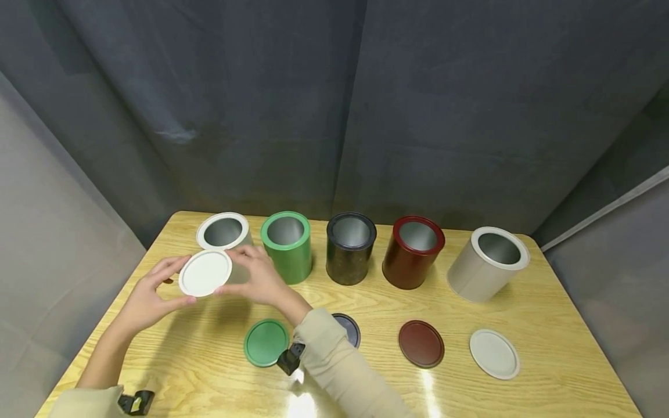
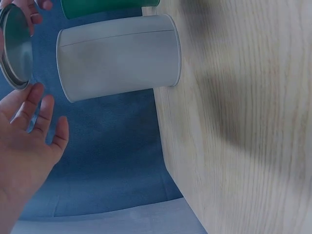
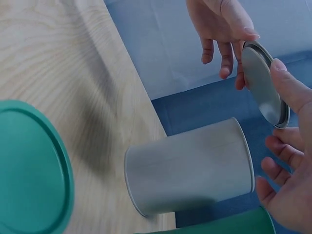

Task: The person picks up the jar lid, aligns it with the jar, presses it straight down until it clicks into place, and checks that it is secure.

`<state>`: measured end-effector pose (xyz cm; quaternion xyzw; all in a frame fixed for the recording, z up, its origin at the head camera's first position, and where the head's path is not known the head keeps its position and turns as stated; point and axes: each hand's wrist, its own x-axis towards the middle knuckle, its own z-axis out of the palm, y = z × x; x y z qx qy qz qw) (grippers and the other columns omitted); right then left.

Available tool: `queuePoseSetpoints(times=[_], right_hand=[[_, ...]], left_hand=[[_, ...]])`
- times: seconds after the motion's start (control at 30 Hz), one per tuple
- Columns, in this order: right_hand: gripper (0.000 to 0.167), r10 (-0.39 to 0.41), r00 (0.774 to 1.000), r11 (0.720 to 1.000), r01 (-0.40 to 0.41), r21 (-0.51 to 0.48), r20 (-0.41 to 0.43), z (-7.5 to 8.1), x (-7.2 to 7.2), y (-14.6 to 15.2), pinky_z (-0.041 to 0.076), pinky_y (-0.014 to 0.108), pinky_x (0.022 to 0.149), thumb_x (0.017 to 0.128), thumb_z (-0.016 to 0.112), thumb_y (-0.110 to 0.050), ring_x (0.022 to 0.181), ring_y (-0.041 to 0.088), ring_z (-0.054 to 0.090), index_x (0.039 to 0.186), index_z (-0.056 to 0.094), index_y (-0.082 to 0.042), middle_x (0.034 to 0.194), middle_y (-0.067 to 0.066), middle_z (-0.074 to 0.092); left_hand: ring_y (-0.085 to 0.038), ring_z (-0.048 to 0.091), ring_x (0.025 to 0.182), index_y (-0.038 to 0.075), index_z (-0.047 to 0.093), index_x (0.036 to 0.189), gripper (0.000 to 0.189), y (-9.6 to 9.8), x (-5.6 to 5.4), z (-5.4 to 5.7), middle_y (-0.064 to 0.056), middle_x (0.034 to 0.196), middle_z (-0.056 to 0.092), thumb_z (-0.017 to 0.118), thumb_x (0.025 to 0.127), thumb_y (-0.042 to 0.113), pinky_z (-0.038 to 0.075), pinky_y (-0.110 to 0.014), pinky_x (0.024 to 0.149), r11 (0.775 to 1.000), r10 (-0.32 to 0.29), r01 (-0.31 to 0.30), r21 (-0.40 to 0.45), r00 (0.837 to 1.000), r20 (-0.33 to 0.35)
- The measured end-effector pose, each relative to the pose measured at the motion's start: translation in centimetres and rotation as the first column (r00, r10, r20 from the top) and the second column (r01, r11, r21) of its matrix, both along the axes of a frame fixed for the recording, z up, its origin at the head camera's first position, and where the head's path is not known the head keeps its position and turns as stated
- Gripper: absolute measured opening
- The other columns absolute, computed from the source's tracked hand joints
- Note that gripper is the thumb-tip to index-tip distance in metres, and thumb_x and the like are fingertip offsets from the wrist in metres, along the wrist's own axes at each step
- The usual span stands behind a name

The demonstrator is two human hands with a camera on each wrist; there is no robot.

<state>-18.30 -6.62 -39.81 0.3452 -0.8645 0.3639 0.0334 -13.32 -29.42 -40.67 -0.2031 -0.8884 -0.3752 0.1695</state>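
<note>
Both hands hold a white round lid (image 1: pixel 205 273) by its edge, raised above the table. My left hand (image 1: pixel 146 299) pinches its left side between thumb and fingers, and my right hand (image 1: pixel 257 276) pinches the right side. Just behind the lid stands an uncovered white can (image 1: pixel 223 231), partly hidden by the right hand. From the left wrist view, the side of this can (image 2: pixel 119 56) shows apart from the lid (image 2: pixel 17 46). The lid's metallic underside (image 3: pixel 261 85) appears in the right wrist view.
Uncovered green (image 1: pixel 290 261), black (image 1: pixel 350 255), dark red (image 1: pixel 410 261) and off-white (image 1: pixel 478 273) cans extend rightward. In front lie a green lid (image 1: pixel 266 342), a dark lid (image 1: pixel 349 330) partly under the right sleeve, a red lid (image 1: pixel 421 343) and an off-white lid (image 1: pixel 494 354).
</note>
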Motion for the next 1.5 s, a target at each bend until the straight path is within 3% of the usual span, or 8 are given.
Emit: queuePoseSetpoints(times=[0.37, 0.7, 1.13, 1.37, 1.5], right_hand=[[0.074, 0.004, 0.999, 0.998, -0.001, 0.068, -0.043, 1.2, -1.0, 0.1, 0.035, 0.026, 0.090, 0.071, 0.075, -0.045, 0.108, 0.016, 0.041, 0.131, 0.050, -0.010, 0.121, 0.002, 0.051], [0.076, 0.008, 0.999, 0.993, -0.002, 0.118, -0.045, 2.1, -2.2, 0.1, 0.035, 0.025, 0.092, 0.071, 0.073, -0.047, 0.112, 0.017, 0.039, 0.133, 0.047, -0.010, 0.125, 0.003, 0.048], [0.076, 0.008, 0.995, 0.985, 0.009, 0.172, -0.098, 3.4, -3.8, -0.2, 0.035, 0.029, 0.089, 0.072, 0.072, -0.050, 0.109, 0.016, 0.041, 0.133, 0.048, -0.012, 0.122, 0.002, 0.049], [0.075, 0.003, 0.996, 0.978, 0.016, 0.209, -0.091, 3.7, -4.7, -0.2, 0.035, 0.025, 0.086, 0.073, 0.069, -0.051, 0.105, 0.015, 0.040, 0.134, 0.047, -0.014, 0.125, 0.002, 0.047], [0.074, 0.008, 0.995, 0.976, 0.013, 0.219, -0.095, 3.8, -5.2, -0.2, 0.036, 0.025, 0.084, 0.074, 0.069, -0.051, 0.104, 0.016, 0.040, 0.134, 0.047, -0.014, 0.125, 0.003, 0.048]], left_hand=[[0.002, 0.040, 0.100, -0.003, 0.050, 0.126, 0.076, -0.2, -1.0, 0.2, -0.009, 0.118, 0.049, 0.081, 0.056, -0.008, 0.031, -0.020, 0.072, 0.999, -0.003, 0.003, 0.036, 1.000, 0.017], [0.001, 0.039, 0.100, 0.000, 0.050, 0.128, 0.075, 0.0, -2.0, 1.6, -0.009, 0.118, 0.049, 0.082, 0.060, -0.001, 0.032, -0.022, 0.073, 0.999, -0.019, 0.019, 0.032, 1.000, 0.016], [-0.001, 0.040, 0.094, -0.001, 0.049, 0.129, 0.073, -0.4, -3.7, 2.6, -0.011, 0.116, 0.051, 0.081, 0.063, 0.001, 0.033, -0.025, 0.072, 1.000, -0.016, 0.016, -0.001, 1.000, 0.012], [-0.002, 0.039, 0.097, -0.002, 0.047, 0.130, 0.072, -0.5, -4.6, 3.2, -0.016, 0.122, 0.049, 0.079, 0.067, 0.006, 0.033, -0.027, 0.074, 1.000, -0.007, 0.009, -0.026, 0.998, 0.067], [-0.009, 0.040, 0.097, -0.001, 0.046, 0.131, 0.072, -0.5, -5.0, 3.4, -0.016, 0.123, 0.048, 0.079, 0.068, 0.009, 0.034, -0.029, 0.074, 0.999, 0.001, 0.003, -0.048, 0.996, 0.090]])
